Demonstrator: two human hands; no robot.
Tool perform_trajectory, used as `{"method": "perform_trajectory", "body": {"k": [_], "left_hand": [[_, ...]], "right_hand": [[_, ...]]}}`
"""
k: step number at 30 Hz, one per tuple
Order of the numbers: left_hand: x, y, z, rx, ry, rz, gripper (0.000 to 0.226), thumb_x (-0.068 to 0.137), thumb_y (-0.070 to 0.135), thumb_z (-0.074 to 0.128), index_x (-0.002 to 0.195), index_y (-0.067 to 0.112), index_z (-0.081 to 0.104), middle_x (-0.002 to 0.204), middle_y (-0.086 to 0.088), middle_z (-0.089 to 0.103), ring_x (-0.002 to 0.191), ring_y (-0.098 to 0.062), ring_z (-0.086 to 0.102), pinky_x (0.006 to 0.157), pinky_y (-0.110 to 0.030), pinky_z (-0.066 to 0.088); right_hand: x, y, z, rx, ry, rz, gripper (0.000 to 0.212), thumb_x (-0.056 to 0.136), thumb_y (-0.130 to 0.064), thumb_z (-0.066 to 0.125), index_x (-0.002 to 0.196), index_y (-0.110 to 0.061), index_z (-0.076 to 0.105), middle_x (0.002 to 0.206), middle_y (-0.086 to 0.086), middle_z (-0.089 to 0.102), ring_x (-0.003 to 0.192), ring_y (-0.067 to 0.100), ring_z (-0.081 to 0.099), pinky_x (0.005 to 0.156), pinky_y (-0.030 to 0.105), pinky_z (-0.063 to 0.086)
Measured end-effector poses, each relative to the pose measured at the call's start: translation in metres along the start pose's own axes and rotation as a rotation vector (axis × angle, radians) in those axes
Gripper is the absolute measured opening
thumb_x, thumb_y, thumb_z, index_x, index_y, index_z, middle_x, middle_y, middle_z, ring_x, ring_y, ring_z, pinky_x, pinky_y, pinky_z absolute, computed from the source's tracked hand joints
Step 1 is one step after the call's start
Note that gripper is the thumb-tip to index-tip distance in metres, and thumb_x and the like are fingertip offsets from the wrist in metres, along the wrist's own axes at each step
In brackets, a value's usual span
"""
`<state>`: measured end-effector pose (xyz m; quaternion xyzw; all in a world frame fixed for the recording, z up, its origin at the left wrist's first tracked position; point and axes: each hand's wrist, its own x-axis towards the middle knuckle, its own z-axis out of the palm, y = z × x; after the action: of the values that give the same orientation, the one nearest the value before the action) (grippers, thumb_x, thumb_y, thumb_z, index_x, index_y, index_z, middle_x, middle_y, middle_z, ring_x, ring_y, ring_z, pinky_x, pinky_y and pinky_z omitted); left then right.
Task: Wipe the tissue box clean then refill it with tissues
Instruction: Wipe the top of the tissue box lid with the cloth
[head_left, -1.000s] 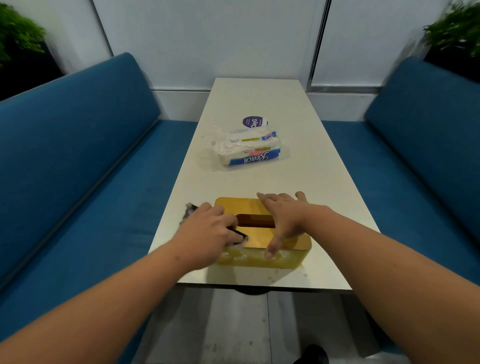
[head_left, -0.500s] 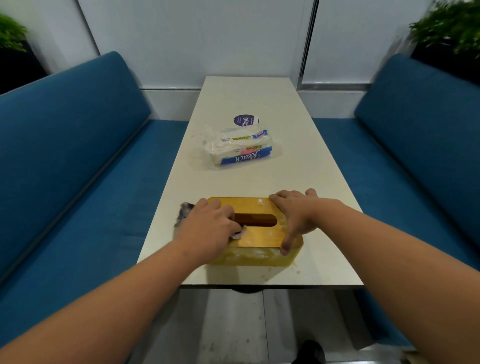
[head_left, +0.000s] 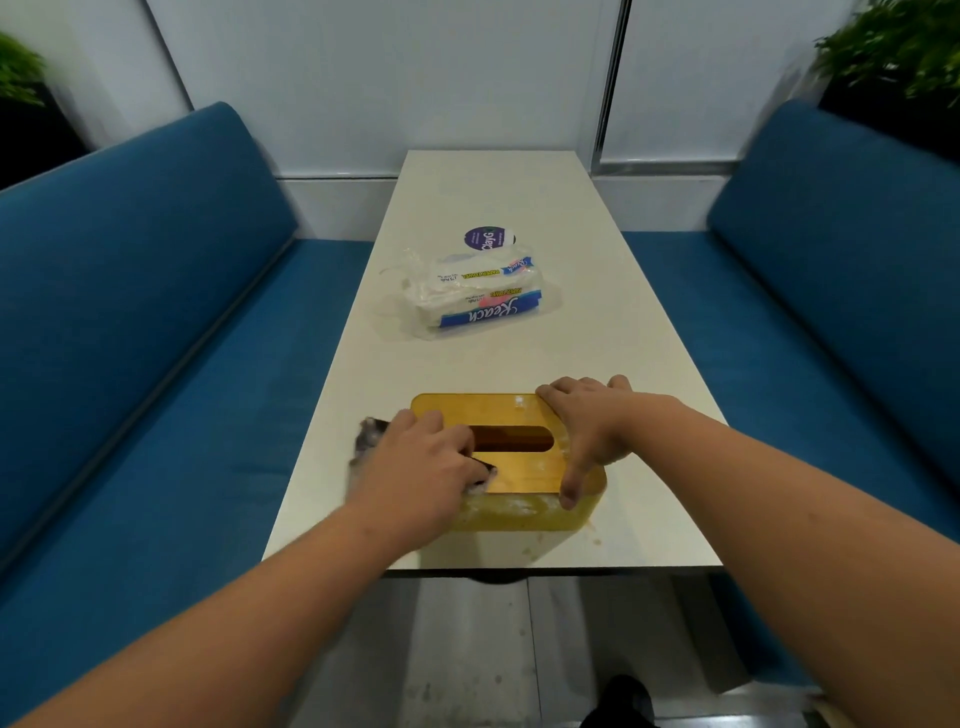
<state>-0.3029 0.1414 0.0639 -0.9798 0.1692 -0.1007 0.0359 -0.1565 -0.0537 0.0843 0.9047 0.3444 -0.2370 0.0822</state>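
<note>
the yellow tissue box (head_left: 511, 462) sits at the table's (head_left: 519, 208) near edge. the left hand (head_left: 415, 467) clutches a grey cloth (head_left: 370, 434) on its lid; the right hand (head_left: 589, 431) presses flat. white smears could spread, or a hard stroke could shove the box off.

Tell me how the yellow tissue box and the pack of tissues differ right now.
The tissue box is a rigid yellow case with a slot on top; the tissue pack is soft white tissue in crinkled clear plastic. White smears mark the box; none show on the pack. The left hand presses a cloth on the box while the right hand steadies it; the pack lies untouched. Both rest on the table.
</note>
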Motion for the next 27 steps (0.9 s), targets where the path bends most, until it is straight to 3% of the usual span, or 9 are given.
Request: {"method": "perform_trajectory", "body": {"k": [4, 8, 11, 16, 20, 22, 24, 25, 27], "left_hand": [[0.027, 0.034, 0.002, -0.03, -0.038, 0.068, 0.033, 0.096, 0.03, 0.04, 0.111, 0.04, 0.067, 0.102, 0.006, 0.059, 0.09, -0.024, 0.047, 0.075, -0.039, 0.029], [0.003, -0.009, 0.0, -0.042, -0.008, -0.013, 0.041, 0.088, 0.03, 0.035, 0.094, 0.038, 0.075, 0.088, 0.008, 0.063, 0.075, -0.021, 0.049, 0.067, -0.037, 0.035], [0.001, -0.012, 0.0, 0.02, -0.06, -0.098, 0.03, 0.089, 0.024, 0.05, 0.101, 0.039, 0.072, 0.095, 0.009, 0.062, 0.082, -0.021, 0.049, 0.072, -0.037, 0.032], [0.025, 0.031, -0.006, -0.003, -0.119, 0.022, 0.031, 0.098, 0.027, 0.043, 0.12, 0.038, 0.062, 0.109, 0.005, 0.056, 0.095, -0.024, 0.046, 0.079, -0.039, 0.029], [0.017, -0.008, -0.012, 0.03, -0.248, -0.154, 0.037, 0.097, 0.024, 0.04, 0.124, 0.041, 0.059, 0.115, 0.009, 0.055, 0.098, -0.02, 0.047, 0.083, -0.035, 0.035], [0.02, -0.023, -0.026, -0.136, -0.269, -0.322, 0.036, 0.096, 0.024, 0.044, 0.122, 0.042, 0.062, 0.114, 0.009, 0.058, 0.099, -0.02, 0.051, 0.084, -0.035, 0.043], [0.032, -0.031, -0.042, -0.435, -0.136, -0.59, 0.03, 0.095, 0.027, 0.051, 0.119, 0.038, 0.066, 0.114, 0.007, 0.063, 0.098, -0.02, 0.056, 0.082, -0.031, 0.048], [0.042, -0.034, -0.049, -0.574, -0.029, -0.715, 0.026, 0.094, 0.028, 0.055, 0.116, 0.034, 0.068, 0.111, 0.004, 0.066, 0.095, -0.019, 0.057, 0.08, -0.028, 0.048], [0.064, -0.034, -0.059, -0.837, 0.18, -0.871, 0.017, 0.091, 0.029, 0.063, 0.104, 0.027, 0.072, 0.101, 0.0, 0.071, 0.09, -0.021, 0.062, 0.081, -0.031, 0.052]], "right_hand": [[0.0, -0.002, -0.001, -0.018, -0.003, 0.013, 0.14, 0.039, -0.075, 0.078, 0.15, -0.029, 0.006, 0.155, -0.003, 0.02, 0.14, 0.026, 0.024, 0.11, 0.054, 0.02], [-0.001, -0.001, 0.001, 0.003, 0.005, 0.01, 0.139, 0.041, -0.073, 0.079, 0.151, -0.03, 0.005, 0.155, -0.002, 0.02, 0.14, 0.026, 0.023, 0.111, 0.055, 0.02], [-0.001, -0.003, -0.002, 0.006, -0.005, 0.017, 0.138, 0.043, -0.072, 0.08, 0.151, -0.03, 0.005, 0.155, -0.002, 0.02, 0.14, 0.027, 0.023, 0.112, 0.056, 0.02], [-0.002, -0.006, -0.004, -0.017, -0.015, 0.042, 0.141, 0.041, -0.072, 0.08, 0.151, -0.029, 0.004, 0.156, -0.003, 0.019, 0.14, 0.027, 0.023, 0.111, 0.054, 0.019], [-0.002, -0.003, -0.003, 0.002, -0.015, 0.042, 0.138, 0.043, -0.072, 0.08, 0.151, -0.03, 0.004, 0.156, -0.003, 0.018, 0.142, 0.027, 0.021, 0.113, 0.058, 0.014], [-0.004, -0.001, -0.006, -0.002, -0.033, 0.04, 0.138, 0.046, -0.076, 0.076, 0.152, -0.03, 0.0, 0.159, -0.004, 0.011, 0.146, 0.027, 0.011, 0.113, 0.061, 0.005], [-0.008, -0.003, -0.017, 0.122, 0.023, 0.044, 0.134, 0.051, -0.08, 0.069, 0.153, -0.027, -0.001, 0.161, -0.004, 0.006, 0.148, 0.025, 0.005, 0.115, 0.059, 0.007], [-0.01, -0.007, -0.027, 0.288, 0.1, 0.04, 0.126, 0.057, -0.079, 0.065, 0.153, -0.025, 0.004, 0.16, -0.002, 0.012, 0.146, 0.024, 0.013, 0.115, 0.054, 0.017], [-0.014, -0.022, -0.046, 0.735, 0.305, -0.026, 0.089, 0.077, -0.066, 0.059, 0.148, -0.022, 0.028, 0.147, 0.001, 0.039, 0.134, 0.023, 0.04, 0.107, 0.042, 0.038]]}}
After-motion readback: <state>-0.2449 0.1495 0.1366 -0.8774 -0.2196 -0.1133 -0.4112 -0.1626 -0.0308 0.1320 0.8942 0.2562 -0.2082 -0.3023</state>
